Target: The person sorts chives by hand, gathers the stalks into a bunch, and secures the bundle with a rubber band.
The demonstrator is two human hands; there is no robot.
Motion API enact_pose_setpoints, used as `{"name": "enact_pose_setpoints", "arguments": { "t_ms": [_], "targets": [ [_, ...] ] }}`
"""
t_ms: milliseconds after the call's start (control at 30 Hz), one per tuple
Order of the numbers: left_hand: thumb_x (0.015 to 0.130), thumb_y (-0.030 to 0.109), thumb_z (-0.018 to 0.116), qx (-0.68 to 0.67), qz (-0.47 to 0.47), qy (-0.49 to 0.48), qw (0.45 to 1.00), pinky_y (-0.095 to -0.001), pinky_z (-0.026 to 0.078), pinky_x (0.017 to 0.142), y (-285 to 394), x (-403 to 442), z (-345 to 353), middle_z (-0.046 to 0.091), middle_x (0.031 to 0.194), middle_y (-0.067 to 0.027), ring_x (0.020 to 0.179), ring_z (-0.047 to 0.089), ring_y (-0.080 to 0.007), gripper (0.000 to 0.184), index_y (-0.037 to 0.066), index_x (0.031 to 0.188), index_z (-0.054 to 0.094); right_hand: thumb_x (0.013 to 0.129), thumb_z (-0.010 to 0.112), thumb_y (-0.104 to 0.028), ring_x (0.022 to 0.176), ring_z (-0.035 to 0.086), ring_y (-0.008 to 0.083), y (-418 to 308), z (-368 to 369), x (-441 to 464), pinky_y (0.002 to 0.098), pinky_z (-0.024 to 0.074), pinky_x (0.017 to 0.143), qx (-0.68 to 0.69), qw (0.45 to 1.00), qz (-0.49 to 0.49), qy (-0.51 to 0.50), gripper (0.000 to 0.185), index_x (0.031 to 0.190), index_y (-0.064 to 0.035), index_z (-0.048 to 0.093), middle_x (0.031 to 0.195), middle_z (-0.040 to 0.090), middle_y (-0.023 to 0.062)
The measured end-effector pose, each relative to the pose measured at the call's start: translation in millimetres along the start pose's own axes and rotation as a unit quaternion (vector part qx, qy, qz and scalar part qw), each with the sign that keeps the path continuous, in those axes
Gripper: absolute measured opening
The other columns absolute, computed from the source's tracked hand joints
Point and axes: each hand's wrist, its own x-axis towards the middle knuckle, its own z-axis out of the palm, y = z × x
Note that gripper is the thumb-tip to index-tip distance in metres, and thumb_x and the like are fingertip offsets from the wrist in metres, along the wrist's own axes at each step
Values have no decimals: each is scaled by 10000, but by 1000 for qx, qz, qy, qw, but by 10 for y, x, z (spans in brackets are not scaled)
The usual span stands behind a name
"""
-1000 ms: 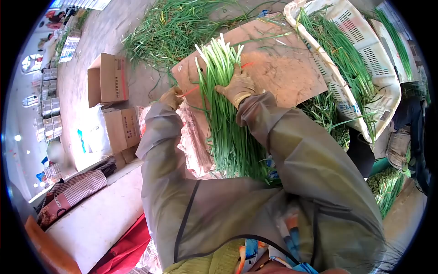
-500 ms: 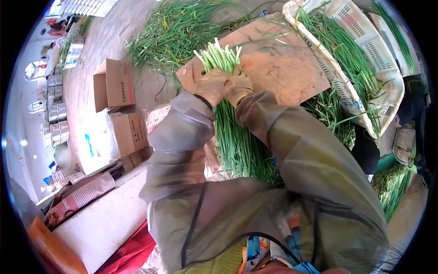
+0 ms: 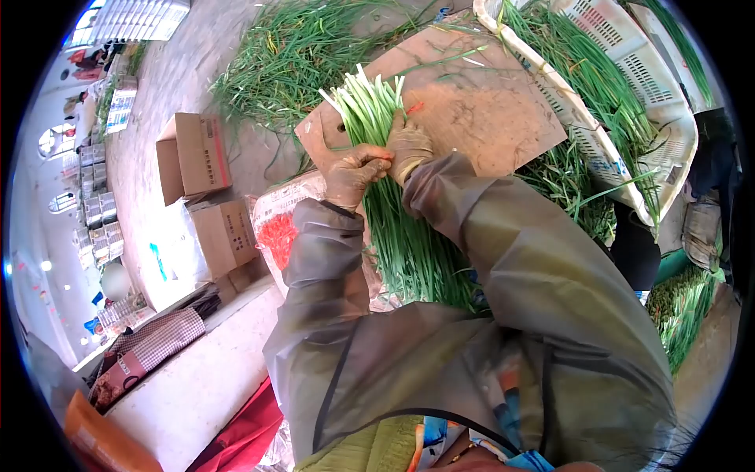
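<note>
A bunch of long green stalks with pale cut ends, like garlic chives (image 3: 370,106), lies over a brown board (image 3: 495,118), with its leaves trailing down toward my lap. My gloved right hand (image 3: 410,148) wraps around the bunch from its right side. At the left edge of the stalks, my gloved left hand (image 3: 351,177) is closed in a pinch, fingertips near the right hand. An orange-red spot shows at those fingertips; whether it is a tie or a bare fingertip is unclear. A small red strip (image 3: 415,108) appears beside the right hand.
Loose greens (image 3: 295,59) are heaped on the floor beyond the board. A white plastic crate (image 3: 586,118) with more stalks stands at right. To the left are cardboard boxes (image 3: 200,157), a bag with red pieces (image 3: 277,236) and a white ledge (image 3: 197,370).
My left hand has come off the upper bunch and shifted down and left into a pinch. The right hand still grips the stalks. The bag of red pieces has come into fuller view.
</note>
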Motion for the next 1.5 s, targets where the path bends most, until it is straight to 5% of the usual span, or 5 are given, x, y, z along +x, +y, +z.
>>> {"name": "enact_pose_setpoints", "arguments": {
  "t_ms": [233, 500, 700, 1167, 1500],
  "targets": [
    [736, 144, 627, 512, 394, 89, 758, -360, 438, 804, 156, 516, 266, 628, 838, -102, 862, 585, -250, 76, 95, 792, 639, 742, 561, -334, 1078, 467, 300, 88, 234, 160, 376, 414, 871, -35, 991, -128, 0, 669, 1303, -62, 320, 1191, 459, 144],
    [794, 168, 578, 475, 330, 141, 803, -401, 306, 972, -595, 863, 273, 635, 895, -15, 1031, 545, -204, 56, 139, 841, 578, 766, 555, -321, 958, 547, 344, 633, -767, -300, 414, 426, 824, 57, 969, -178, -161, 379, 1046, -68, 582, 1023, 586, 181],
    [788, 185, 579, 552, 337, 144, 749, -401, 301, 977, -344, 772, 350, 635, 868, 11, 1039, 540, -198, 42, 148, 803, 593, 759, 539, -202, 815, 599, 334, 744, -396, 504, 414, 479, 688, 12, 979, -171, 106, 209, 902, -75, 624, 884, 613, 181],
    [749, 78, 633, 443, 376, 181, 793, -362, 418, 847, -175, 703, 238, 615, 818, -33, 877, 564, -239, 74, 85, 820, 611, 779, 509, -185, 857, 588, 363, 608, -387, 218, 444, 452, 741, 40, 993, -97, -59, 206, 873, -53, 636, 906, 603, 209],
    [710, -82, 630, -78, 221, 104, 967, -226, 432, 776, 35, 449, 131, 618, 933, -21, 777, 537, -68, 371, 13, 1066, 587, 791, 472, -131, 835, 610, 375, 344, -501, 78, 459, 482, 694, 17, 995, -77, -66, 194, 854, -35, 628, 866, 619, 215]
  ]
}}
